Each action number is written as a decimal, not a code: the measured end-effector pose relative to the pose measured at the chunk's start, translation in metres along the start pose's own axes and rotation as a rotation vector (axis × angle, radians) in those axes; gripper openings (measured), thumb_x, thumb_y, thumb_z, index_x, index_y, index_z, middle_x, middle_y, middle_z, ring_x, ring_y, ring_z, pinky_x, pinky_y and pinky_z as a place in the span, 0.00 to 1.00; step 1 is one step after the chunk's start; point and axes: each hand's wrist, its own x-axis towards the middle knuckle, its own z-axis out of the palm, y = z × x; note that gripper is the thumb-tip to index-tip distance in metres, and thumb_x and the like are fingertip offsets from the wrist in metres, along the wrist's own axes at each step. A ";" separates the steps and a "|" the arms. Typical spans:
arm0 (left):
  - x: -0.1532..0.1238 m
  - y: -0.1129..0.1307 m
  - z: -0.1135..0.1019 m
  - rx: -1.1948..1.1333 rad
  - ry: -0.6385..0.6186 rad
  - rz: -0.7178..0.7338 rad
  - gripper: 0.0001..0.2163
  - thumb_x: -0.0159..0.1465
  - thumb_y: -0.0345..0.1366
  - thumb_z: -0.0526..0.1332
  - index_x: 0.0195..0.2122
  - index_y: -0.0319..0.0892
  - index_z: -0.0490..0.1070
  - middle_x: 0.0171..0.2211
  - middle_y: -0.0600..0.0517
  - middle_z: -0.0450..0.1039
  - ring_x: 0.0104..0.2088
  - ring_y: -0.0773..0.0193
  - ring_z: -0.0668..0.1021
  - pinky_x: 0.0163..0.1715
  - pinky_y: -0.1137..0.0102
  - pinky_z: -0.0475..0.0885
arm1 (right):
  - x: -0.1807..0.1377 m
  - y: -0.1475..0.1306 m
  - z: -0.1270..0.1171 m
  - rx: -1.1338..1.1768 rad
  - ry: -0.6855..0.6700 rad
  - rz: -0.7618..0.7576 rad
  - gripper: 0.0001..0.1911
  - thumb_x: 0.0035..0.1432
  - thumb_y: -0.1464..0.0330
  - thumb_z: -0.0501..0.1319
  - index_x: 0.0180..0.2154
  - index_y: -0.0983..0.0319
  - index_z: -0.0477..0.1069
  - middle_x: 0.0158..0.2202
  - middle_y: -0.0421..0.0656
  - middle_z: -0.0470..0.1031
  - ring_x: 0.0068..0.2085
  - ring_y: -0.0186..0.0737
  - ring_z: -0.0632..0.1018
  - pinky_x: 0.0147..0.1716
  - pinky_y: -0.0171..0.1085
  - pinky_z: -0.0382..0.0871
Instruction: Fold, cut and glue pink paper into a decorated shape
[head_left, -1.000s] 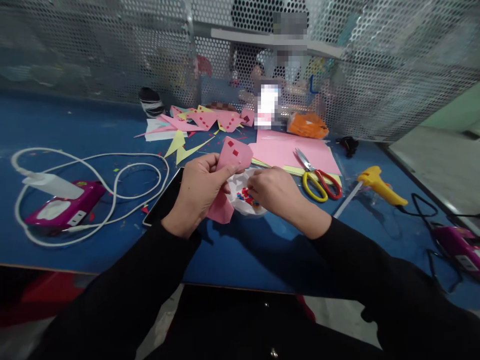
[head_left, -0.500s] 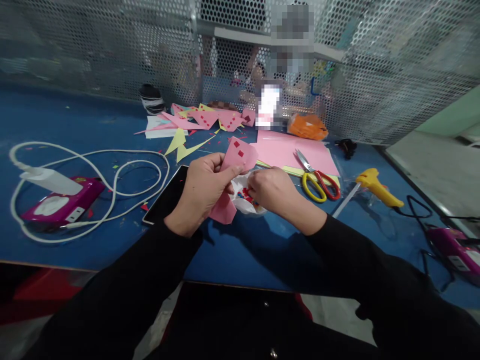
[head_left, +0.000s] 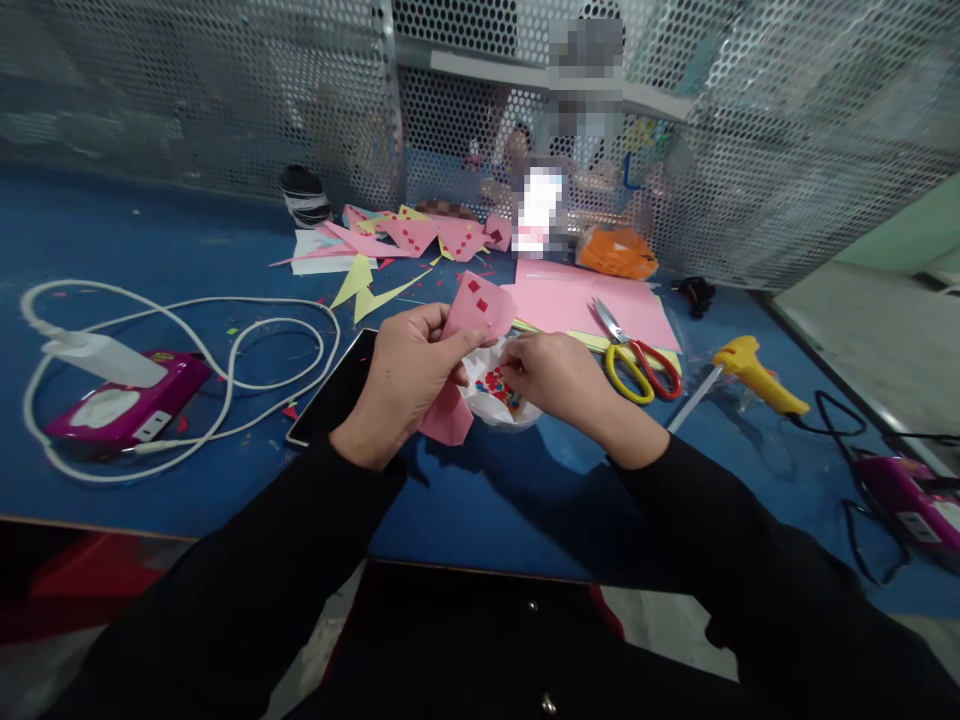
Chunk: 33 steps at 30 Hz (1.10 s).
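A folded pink paper piece (head_left: pixel 487 310) with red diamond shapes on its upper part is pinched in my left hand (head_left: pixel 409 375), thumb on top. Its lower flap shows below the fingers. Just to the right, my right hand (head_left: pixel 559 380) reaches over a white-lined bowl (head_left: pixel 487 405) of small red, blue and yellow pieces (head_left: pixel 499 385). The fingertips of that hand are drawn together at the pieces; whatever they grip, if anything, is hidden.
Red-and-yellow-handled scissors (head_left: pixel 630 355) lie on pink paper sheets (head_left: pixel 592 300). Right of them is a yellow glue gun (head_left: pixel 757 375). A dark tablet (head_left: pixel 337 390), white cable (head_left: pixel 225 385) and purple power strip (head_left: pixel 135 400) lie left. Decorated paper strips (head_left: pixel 420 235) sit behind, before a perforated metal screen (head_left: pixel 225 100).
My right hand has shifted slightly right over the bowl, so more of the coloured pieces show. My left hand and the pink paper have stayed nearly still.
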 end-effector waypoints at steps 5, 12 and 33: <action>0.000 0.000 0.001 -0.033 -0.006 -0.023 0.08 0.54 0.37 0.70 0.29 0.39 0.76 0.23 0.54 0.75 0.17 0.73 0.69 0.19 0.75 0.62 | -0.011 0.010 -0.005 0.277 0.062 0.094 0.08 0.55 0.71 0.60 0.33 0.61 0.79 0.30 0.41 0.80 0.29 0.35 0.74 0.28 0.35 0.61; -0.001 -0.004 0.001 -0.010 -0.031 -0.054 0.09 0.55 0.39 0.70 0.29 0.39 0.75 0.21 0.54 0.74 0.17 0.72 0.69 0.19 0.74 0.63 | -0.032 0.016 -0.006 0.981 0.172 0.168 0.08 0.51 0.63 0.64 0.29 0.62 0.77 0.27 0.41 0.77 0.27 0.33 0.71 0.28 0.36 0.63; -0.014 0.012 0.009 0.224 -0.162 -0.074 0.09 0.57 0.41 0.71 0.32 0.40 0.77 0.21 0.55 0.73 0.17 0.72 0.69 0.17 0.76 0.63 | -0.040 0.009 -0.007 1.327 0.267 0.189 0.06 0.52 0.65 0.66 0.29 0.61 0.76 0.26 0.38 0.77 0.29 0.33 0.76 0.33 0.37 0.69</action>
